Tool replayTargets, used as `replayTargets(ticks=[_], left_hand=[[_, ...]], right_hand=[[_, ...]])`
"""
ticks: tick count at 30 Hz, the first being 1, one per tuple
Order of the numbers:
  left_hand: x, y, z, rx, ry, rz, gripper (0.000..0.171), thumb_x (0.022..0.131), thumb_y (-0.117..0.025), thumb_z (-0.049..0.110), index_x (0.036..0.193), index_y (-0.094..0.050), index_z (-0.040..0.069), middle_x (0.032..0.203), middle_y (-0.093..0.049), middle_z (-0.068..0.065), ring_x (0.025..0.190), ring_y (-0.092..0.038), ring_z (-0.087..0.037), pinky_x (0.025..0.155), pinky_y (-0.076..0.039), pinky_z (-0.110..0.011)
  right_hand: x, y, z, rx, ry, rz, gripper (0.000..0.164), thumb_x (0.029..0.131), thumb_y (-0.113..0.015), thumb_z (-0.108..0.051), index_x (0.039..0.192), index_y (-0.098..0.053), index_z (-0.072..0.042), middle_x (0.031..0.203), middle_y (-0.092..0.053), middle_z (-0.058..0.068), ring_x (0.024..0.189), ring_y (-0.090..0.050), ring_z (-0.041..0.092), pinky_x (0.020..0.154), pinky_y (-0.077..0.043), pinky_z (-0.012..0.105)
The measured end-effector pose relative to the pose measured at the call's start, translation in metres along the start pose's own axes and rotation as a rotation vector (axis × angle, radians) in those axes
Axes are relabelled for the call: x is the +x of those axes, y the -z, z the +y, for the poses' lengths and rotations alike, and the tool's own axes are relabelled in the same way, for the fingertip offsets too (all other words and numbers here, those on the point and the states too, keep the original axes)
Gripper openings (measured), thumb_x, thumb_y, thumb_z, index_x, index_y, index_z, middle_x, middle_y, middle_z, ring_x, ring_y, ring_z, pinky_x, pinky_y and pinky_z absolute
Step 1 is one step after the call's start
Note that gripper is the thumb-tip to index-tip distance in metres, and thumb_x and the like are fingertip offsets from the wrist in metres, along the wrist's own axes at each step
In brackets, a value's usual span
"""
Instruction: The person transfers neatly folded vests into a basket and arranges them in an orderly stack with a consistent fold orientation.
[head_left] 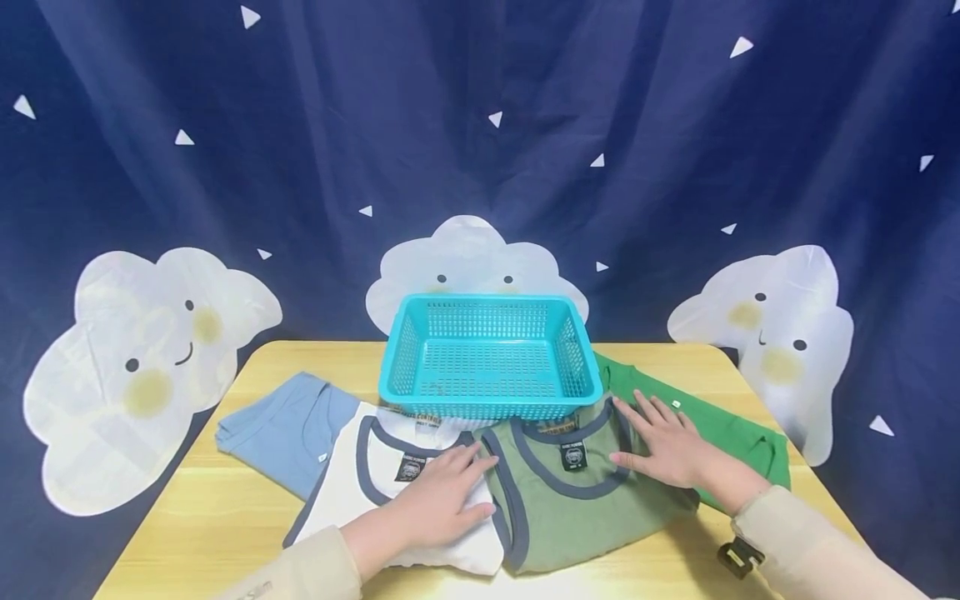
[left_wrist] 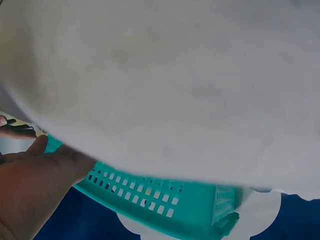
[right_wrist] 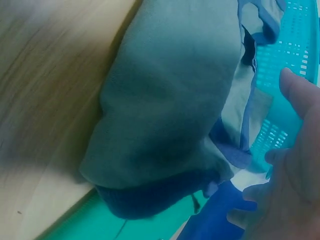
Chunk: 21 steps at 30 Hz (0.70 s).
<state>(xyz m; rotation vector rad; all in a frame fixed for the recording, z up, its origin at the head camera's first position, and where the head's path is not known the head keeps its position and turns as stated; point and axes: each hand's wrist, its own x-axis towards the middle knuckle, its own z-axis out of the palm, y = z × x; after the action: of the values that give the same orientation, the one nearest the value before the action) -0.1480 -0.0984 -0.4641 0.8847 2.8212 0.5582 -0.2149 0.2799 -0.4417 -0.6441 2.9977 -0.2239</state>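
A white tank top [head_left: 337, 492] with dark trim and an olive-green one [head_left: 577, 533] lie side by side, collars toward the back. My left hand [head_left: 442, 500] is over the white top's right side, fingers extended toward the olive one. At the olive top's right shoulder, my right hand [head_left: 667, 446] has its fingers spread. Neither hand grips anything. White cloth [left_wrist: 165, 90] fills most of the left wrist view, beside part of the left hand [left_wrist: 40, 185]. In the right wrist view, the right hand [right_wrist: 295, 175] is beside the olive top [right_wrist: 170, 100].
Behind the collars stands a turquoise perforated basket [head_left: 491, 408] with nothing inside. Blue folded cloth [head_left: 292, 425] lies at the left, green cloth [head_left: 727, 429] at the right. A wooden table [head_left: 187, 517] bears everything; a dark blue curtain [head_left: 465, 167] hangs behind.
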Motion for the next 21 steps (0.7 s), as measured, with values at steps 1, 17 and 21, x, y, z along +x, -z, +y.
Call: replayTargets(ticks=[1, 17, 21], left_hand=[[0.0, -0.001, 0.001, -0.008, 0.004, -0.005, 0.065, 0.101, -0.052, 0.048, 0.154, -0.039, 0.013, 0.158, -0.032, -0.021, 0.144, -0.031, -0.042, 0.114, -0.029, -0.06], [-0.004, -0.013, 0.016, 0.089, 0.126, 0.07, 0.064, 0.096, -0.058, 0.05, 0.147, -0.048, 0.012, 0.151, -0.042, -0.026, 0.136, -0.044, -0.043, 0.109, -0.039, -0.056], [-0.003, -0.016, 0.02, 0.142, 0.149, 0.088, 0.064, 0.095, -0.059, 0.05, 0.144, -0.051, 0.011, 0.144, -0.05, -0.025, 0.131, -0.049, -0.042, 0.107, -0.041, -0.054]], right_hand=[[0.0, -0.001, 0.001, 0.004, -0.003, 0.001, 0.087, 0.092, -0.057, -0.064, 0.157, -0.032, -0.012, 0.16, -0.022, 0.027, 0.142, -0.023, 0.055, 0.106, -0.021, 0.078], [-0.003, -0.016, 0.009, 0.044, -0.005, 0.018, 0.086, 0.093, -0.057, -0.062, 0.156, -0.033, -0.009, 0.156, -0.028, 0.032, 0.137, -0.029, 0.059, 0.099, -0.027, 0.08], [-0.002, -0.021, 0.013, 0.048, -0.017, 0.03, 0.088, 0.093, -0.057, -0.063, 0.156, -0.031, -0.007, 0.153, -0.032, 0.033, 0.134, -0.033, 0.06, 0.094, -0.031, 0.08]])
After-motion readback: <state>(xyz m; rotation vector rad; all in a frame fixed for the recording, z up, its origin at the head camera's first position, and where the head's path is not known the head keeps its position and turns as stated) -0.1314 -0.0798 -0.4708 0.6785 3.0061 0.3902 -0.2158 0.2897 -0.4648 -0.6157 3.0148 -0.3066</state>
